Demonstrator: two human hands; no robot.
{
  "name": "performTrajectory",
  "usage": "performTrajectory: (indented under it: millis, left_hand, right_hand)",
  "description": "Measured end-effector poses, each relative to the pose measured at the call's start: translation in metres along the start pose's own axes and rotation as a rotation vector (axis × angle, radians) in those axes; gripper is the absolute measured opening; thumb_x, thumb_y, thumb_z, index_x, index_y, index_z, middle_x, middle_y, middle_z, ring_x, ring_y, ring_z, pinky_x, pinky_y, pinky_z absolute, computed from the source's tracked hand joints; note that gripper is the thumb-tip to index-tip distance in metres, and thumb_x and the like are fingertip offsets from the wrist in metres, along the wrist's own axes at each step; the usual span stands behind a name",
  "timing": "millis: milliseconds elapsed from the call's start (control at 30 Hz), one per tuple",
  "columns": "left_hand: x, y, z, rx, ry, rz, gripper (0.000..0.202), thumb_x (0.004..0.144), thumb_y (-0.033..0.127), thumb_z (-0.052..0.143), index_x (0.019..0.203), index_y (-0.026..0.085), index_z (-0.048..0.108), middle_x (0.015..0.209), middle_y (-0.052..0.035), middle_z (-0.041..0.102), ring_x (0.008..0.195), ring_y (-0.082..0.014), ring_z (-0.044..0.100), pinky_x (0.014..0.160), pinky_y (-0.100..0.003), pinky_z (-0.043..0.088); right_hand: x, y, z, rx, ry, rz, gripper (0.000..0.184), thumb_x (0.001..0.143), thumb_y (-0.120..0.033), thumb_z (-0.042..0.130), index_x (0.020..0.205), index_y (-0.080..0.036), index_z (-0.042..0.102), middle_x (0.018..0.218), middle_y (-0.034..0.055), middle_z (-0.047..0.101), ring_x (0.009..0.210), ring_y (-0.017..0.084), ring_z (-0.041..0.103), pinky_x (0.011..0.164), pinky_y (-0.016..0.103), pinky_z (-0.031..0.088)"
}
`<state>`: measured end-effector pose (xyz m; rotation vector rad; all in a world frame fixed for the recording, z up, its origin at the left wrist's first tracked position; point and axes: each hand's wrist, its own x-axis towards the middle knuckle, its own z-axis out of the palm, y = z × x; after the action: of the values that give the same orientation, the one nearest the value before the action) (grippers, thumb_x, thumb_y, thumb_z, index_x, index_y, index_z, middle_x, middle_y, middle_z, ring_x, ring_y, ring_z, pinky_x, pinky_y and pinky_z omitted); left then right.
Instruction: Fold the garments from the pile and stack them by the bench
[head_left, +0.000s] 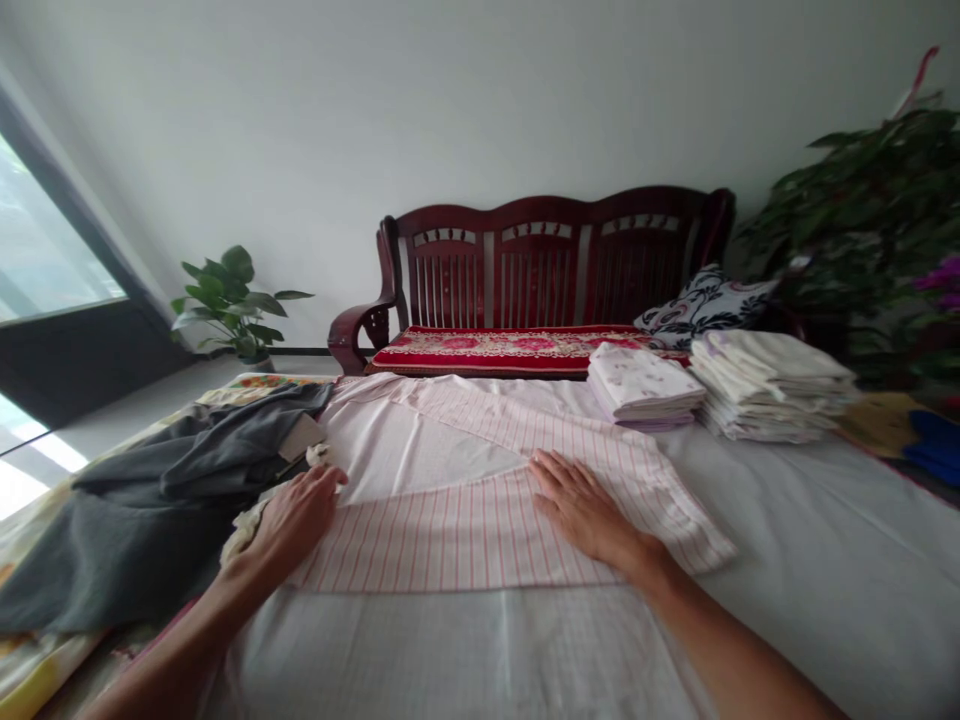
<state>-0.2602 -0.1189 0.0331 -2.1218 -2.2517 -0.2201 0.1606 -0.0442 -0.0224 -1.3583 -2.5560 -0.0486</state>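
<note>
Pink-and-white striped trousers (442, 540) lie spread on a pale cloth-covered surface, the waist at the right and the two legs running left. My right hand (581, 505) rests flat on the upper edge of the near leg, fingers stretched out. At the left end of that leg is my left hand (304, 505), palm down, its fingers reaching forward over the hem; their undersides are hidden. Close beside the left hand is a cream ruffled piece of cloth (244, 530), partly covered by the wrist. Dark grey clothing (157, 510) lies crumpled further left.
Two folded fabric stacks, a smaller one (645, 385) and a taller one (769, 385), stand at the back right. Behind the surface is a dark red wooden bench (525, 265) with a patterned cushion (709, 305). Leafy plants (232, 300) flank it. Blue cloth (934, 445) lies far right.
</note>
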Motion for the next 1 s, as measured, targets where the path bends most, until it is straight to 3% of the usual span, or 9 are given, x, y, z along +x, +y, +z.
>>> performTrajectory:
  millis: [67, 167, 300, 400, 467, 533, 667, 833, 1000]
  left_hand:
    - [-0.001, 0.029, 0.001, -0.063, 0.072, 0.128, 0.032, 0.094, 0.019, 0.04, 0.108, 0.021, 0.069, 0.111, -0.008, 0.071, 0.103, -0.0245, 0.066, 0.091, -0.036, 0.049]
    - [-0.001, 0.094, 0.012, -0.303, 0.099, 0.373, 0.037, 0.098, 0.019, 0.036, 0.116, 0.022, 0.069, 0.122, -0.0072, 0.071, 0.114, -0.021, 0.066, 0.1, -0.035, 0.05]
    - [-0.006, 0.18, 0.038, -0.372, 0.035, 0.511, 0.044, 0.103, 0.026, 0.036, 0.142, 0.015, 0.054, 0.15, -0.012, 0.053, 0.143, -0.023, 0.044, 0.118, -0.039, 0.038]
    - [-0.011, 0.205, 0.054, -0.252, -0.048, 0.579, 0.055, 0.103, 0.039, 0.041, 0.151, 0.013, 0.042, 0.16, -0.0156, 0.039, 0.151, -0.0293, 0.03, 0.122, -0.047, 0.029]
    - [-0.013, 0.197, 0.058, -0.176, -0.078, 0.595, 0.063, 0.102, 0.049, 0.042, 0.155, 0.016, 0.037, 0.164, -0.0151, 0.03, 0.153, -0.0319, 0.024, 0.123, -0.05, 0.025]
    - [-0.014, 0.175, 0.059, -0.123, -0.089, 0.593, 0.067, 0.102, 0.056, 0.037, 0.157, 0.019, 0.033, 0.166, -0.0133, 0.025, 0.153, -0.0311, 0.021, 0.124, -0.05, 0.022]
    - [-0.021, 0.107, 0.057, -0.024, -0.069, 0.531, 0.065, 0.102, 0.058, 0.031, 0.16, 0.027, 0.027, 0.166, -0.0081, 0.023, 0.154, -0.0273, 0.022, 0.123, -0.048, 0.021]
    - [-0.044, 0.029, 0.055, 0.085, -0.023, 0.326, 0.062, 0.102, 0.056, 0.034, 0.158, 0.031, 0.031, 0.165, -0.005, 0.027, 0.152, -0.0287, 0.027, 0.122, -0.048, 0.023]
    - [-0.056, -0.004, 0.057, 0.107, -0.006, 0.22, 0.061, 0.1, 0.054, 0.038, 0.156, 0.03, 0.038, 0.164, -0.0065, 0.032, 0.151, -0.0305, 0.029, 0.12, -0.052, 0.027]
  right_hand:
    - [0.0, -0.002, 0.002, -0.008, -0.014, 0.045, 0.056, 0.104, -0.044, 0.03, 0.153, -0.021, 0.041, 0.161, 0.0106, 0.038, 0.149, 0.027, 0.032, 0.12, 0.052, 0.029]
    - [0.003, -0.014, 0.0, 0.012, 0.03, 0.077, 0.061, 0.105, -0.047, 0.023, 0.156, -0.016, 0.035, 0.162, 0.013, 0.034, 0.151, 0.027, 0.027, 0.121, 0.052, 0.027]
    - [-0.001, -0.033, 0.005, 0.011, 0.092, -0.006, 0.061, 0.105, -0.043, 0.021, 0.156, -0.012, 0.035, 0.162, 0.0145, 0.033, 0.151, 0.026, 0.027, 0.121, 0.049, 0.029]
    - [-0.01, -0.033, 0.011, -0.051, 0.081, -0.015, 0.06, 0.105, -0.042, 0.025, 0.153, -0.009, 0.04, 0.16, 0.0167, 0.037, 0.15, 0.028, 0.031, 0.12, 0.05, 0.031]
    - [-0.018, -0.023, 0.012, -0.099, 0.057, 0.014, 0.061, 0.104, -0.043, 0.027, 0.153, -0.009, 0.041, 0.16, 0.0167, 0.038, 0.149, 0.029, 0.032, 0.12, 0.051, 0.03]
    - [-0.026, -0.006, 0.009, -0.135, 0.038, 0.057, 0.061, 0.104, -0.044, 0.028, 0.153, -0.01, 0.041, 0.16, 0.0156, 0.037, 0.148, 0.03, 0.033, 0.12, 0.052, 0.029]
    - [-0.046, 0.033, 0.001, -0.179, 0.039, 0.137, 0.062, 0.102, -0.047, 0.03, 0.152, -0.014, 0.043, 0.159, 0.0142, 0.04, 0.147, 0.028, 0.036, 0.119, 0.049, 0.031]
    - [-0.07, 0.067, 0.002, -0.199, 0.106, 0.145, 0.061, 0.099, -0.047, 0.033, 0.153, -0.019, 0.043, 0.157, 0.0118, 0.045, 0.147, 0.027, 0.037, 0.12, 0.048, 0.029]
    - [-0.074, 0.07, -0.001, -0.166, 0.137, 0.148, 0.06, 0.098, -0.047, 0.035, 0.146, -0.016, 0.05, 0.154, 0.0145, 0.048, 0.142, 0.029, 0.043, 0.117, 0.051, 0.033]
